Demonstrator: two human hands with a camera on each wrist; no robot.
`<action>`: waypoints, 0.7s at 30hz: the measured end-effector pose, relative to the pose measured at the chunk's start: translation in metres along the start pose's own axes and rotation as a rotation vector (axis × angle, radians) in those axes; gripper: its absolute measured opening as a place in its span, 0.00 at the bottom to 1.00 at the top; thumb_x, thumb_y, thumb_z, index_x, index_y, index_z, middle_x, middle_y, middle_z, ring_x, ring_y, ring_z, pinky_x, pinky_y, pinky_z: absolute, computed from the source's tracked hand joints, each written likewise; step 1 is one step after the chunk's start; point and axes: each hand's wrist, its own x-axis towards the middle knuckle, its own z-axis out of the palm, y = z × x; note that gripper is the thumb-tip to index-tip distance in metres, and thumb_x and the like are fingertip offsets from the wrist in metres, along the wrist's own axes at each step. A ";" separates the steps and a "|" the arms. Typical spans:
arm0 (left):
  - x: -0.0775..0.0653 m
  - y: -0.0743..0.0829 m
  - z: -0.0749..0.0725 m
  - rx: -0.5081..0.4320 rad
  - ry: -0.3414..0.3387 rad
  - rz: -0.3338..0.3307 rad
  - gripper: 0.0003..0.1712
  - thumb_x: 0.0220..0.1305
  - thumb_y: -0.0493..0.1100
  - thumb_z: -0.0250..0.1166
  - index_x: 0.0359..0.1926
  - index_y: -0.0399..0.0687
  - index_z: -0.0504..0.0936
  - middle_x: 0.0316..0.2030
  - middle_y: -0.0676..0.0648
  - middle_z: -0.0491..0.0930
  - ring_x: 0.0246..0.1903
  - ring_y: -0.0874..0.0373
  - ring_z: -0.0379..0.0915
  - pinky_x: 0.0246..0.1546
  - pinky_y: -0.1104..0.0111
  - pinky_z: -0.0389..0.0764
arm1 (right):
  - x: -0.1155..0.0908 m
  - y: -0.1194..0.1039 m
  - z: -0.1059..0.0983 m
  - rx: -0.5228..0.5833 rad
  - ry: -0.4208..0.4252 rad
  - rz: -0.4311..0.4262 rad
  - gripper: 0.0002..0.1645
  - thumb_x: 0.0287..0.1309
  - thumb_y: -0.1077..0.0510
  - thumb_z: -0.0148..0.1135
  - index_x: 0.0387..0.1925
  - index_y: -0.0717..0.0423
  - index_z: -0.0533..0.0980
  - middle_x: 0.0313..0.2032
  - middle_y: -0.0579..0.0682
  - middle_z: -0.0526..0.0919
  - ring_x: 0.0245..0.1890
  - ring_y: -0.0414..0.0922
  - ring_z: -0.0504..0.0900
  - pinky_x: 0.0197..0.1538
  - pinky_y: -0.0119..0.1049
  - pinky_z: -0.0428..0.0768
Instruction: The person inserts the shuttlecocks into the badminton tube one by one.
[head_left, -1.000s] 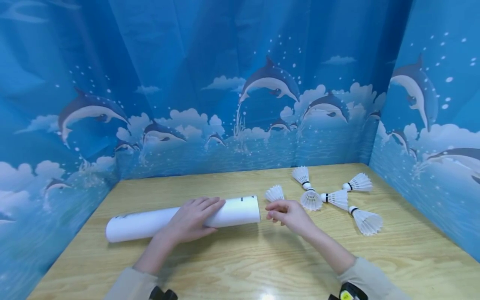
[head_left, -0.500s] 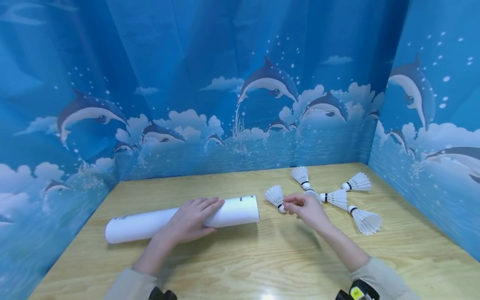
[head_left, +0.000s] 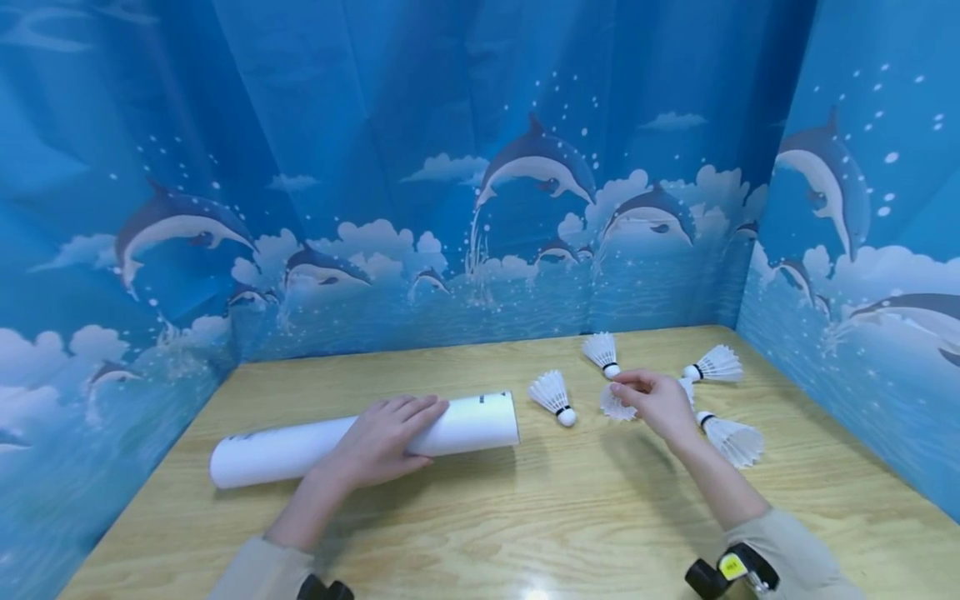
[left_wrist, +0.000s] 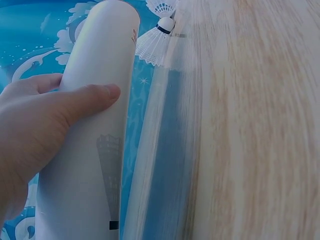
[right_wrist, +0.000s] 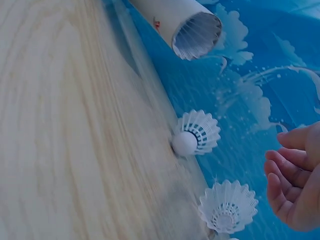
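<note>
My left hand (head_left: 382, 442) grips the white tube (head_left: 471, 423) over the left half of the table (head_left: 525, 533), presumably keeping it from rolling, its open end facing the shuttlecocks (head_left: 549, 390). My right hand (head_left: 662, 407), loosely curled, holding nothing, hovers toward the far right corner.

head: bright | glare on table (head_left: 510, 533) | soft shadow under right hand (head_left: 662, 406) | wrist views: dimmer

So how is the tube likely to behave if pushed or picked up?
The tube would probably roll if pushed without the left hand on it, as its sides are round. It looks fairly stiff: no dent shows under that grip. Tipping it might let something slide out, since a pale ribbed shape shows inside its uncovered end.
</note>
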 end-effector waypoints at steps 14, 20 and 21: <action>0.001 -0.001 0.001 0.008 -0.007 -0.001 0.48 0.44 0.56 0.73 0.65 0.46 0.66 0.57 0.44 0.72 0.52 0.48 0.71 0.50 0.52 0.74 | 0.011 0.023 -0.017 -0.145 0.097 0.007 0.20 0.57 0.57 0.61 0.46 0.69 0.77 0.41 0.64 0.81 0.39 0.51 0.78 0.34 0.31 0.74; 0.001 -0.001 0.002 0.006 -0.012 -0.003 0.47 0.44 0.56 0.73 0.65 0.46 0.66 0.57 0.44 0.72 0.52 0.48 0.71 0.50 0.52 0.74 | 0.015 0.034 -0.014 -0.185 0.078 -0.010 0.19 0.55 0.60 0.62 0.45 0.71 0.76 0.38 0.63 0.82 0.39 0.56 0.78 0.35 0.37 0.74; 0.001 -0.001 0.002 0.005 -0.013 -0.003 0.47 0.44 0.56 0.73 0.65 0.46 0.66 0.57 0.44 0.72 0.52 0.48 0.71 0.50 0.52 0.74 | 0.015 0.036 -0.013 -0.187 0.073 -0.011 0.19 0.55 0.60 0.62 0.45 0.71 0.76 0.37 0.63 0.82 0.39 0.56 0.78 0.36 0.37 0.74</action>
